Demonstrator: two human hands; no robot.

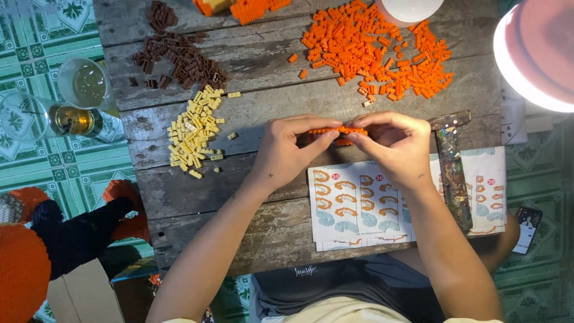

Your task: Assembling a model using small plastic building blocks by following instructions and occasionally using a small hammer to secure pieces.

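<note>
Both of my hands meet over the middle of the worn wooden table (pixel 197 197). My left hand (pixel 290 149) and my right hand (pixel 391 143) pinch the two ends of a thin orange strip of tiny bricks (pixel 338 130), held level just above the boards. A large heap of loose orange bricks (pixel 376 51) lies beyond the hands. A pile of pale yellow bricks (pixel 194 131) sits to the left of my left hand. Under my right wrist lies a printed instruction sheet (pixel 359 206) with orange curved shapes.
Dark brown bricks (pixel 179 57) lie at the back left. A paint-stained tool (pixel 454 173) rests across the sheet. Two glasses (pixel 75 101) stand on the tiled floor at left. A lit lamp (pixel 538 51) hangs at the top right; a phone (pixel 528 228) lies at the right.
</note>
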